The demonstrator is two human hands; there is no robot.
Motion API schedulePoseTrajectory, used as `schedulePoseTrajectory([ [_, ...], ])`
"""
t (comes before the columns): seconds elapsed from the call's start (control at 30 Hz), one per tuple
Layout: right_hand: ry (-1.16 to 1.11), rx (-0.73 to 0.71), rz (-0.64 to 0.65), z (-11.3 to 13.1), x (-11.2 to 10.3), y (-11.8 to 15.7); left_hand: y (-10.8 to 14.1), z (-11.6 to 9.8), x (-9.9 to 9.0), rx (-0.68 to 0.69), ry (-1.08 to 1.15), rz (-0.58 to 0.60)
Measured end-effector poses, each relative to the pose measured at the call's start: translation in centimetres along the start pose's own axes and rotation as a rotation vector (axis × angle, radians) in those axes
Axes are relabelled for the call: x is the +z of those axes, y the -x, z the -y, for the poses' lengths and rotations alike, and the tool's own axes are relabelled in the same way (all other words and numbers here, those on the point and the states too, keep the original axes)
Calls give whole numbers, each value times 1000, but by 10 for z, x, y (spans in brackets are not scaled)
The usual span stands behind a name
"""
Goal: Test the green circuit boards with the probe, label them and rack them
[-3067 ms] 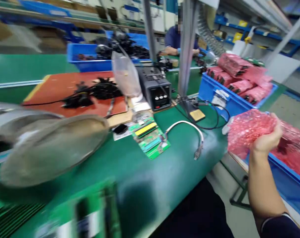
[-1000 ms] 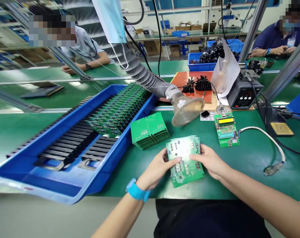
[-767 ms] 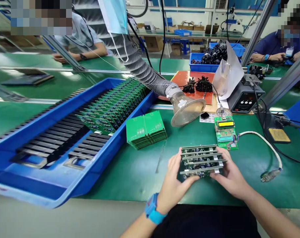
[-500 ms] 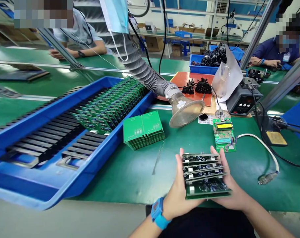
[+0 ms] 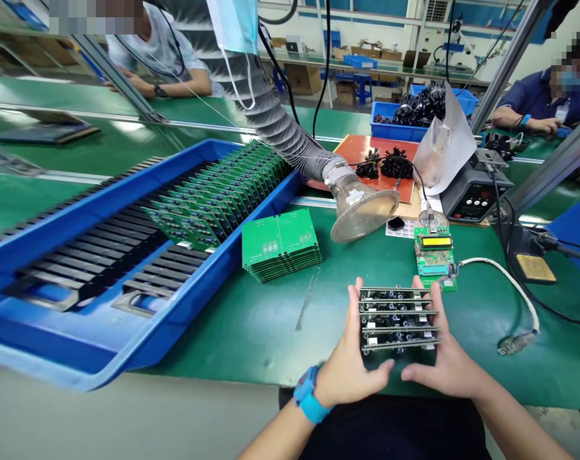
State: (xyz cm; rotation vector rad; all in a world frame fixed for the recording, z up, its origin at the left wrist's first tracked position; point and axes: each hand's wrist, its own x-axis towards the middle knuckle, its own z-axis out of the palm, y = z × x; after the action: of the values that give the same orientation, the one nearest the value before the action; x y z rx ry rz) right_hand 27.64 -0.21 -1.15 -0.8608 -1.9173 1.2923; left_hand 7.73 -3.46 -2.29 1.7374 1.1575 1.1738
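Observation:
Between my two hands is a stack of several circuit boards (image 5: 399,321), seen edge-on with white connectors and small parts between the layers. My left hand (image 5: 354,364) grips the left edges, a blue watch on its wrist. On the other side my right hand (image 5: 446,358) presses against the right edges. Both thumbs stick out toward each other below the stack. Farther left on the green table lies a pile of green circuit boards (image 5: 281,237). Beyond my right hand is a green test board (image 5: 434,255) with a lit yellow display.
A long blue tray (image 5: 141,358) at the left holds a row of upright boards (image 5: 223,198) in black slotted racks. A fume extraction hose (image 5: 361,211) hangs over the table. At the right are a soldering station (image 5: 476,191) and a cable (image 5: 515,284). Two people sit across.
The lowest board, tilted with its face showing before, now lies level with the others in the stack. My thumbs have come out from beneath it, and the view has shifted slightly.

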Motion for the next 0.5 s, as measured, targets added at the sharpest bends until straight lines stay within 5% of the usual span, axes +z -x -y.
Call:
schedulePoseTrajectory([
  [0.3,120,39,60,-8,-3,1,-2,4,-15,14,-64,176],
  [0.5,136,109,-165,-15,-1,-9,-3,8,-24,-53,-247,163],
])
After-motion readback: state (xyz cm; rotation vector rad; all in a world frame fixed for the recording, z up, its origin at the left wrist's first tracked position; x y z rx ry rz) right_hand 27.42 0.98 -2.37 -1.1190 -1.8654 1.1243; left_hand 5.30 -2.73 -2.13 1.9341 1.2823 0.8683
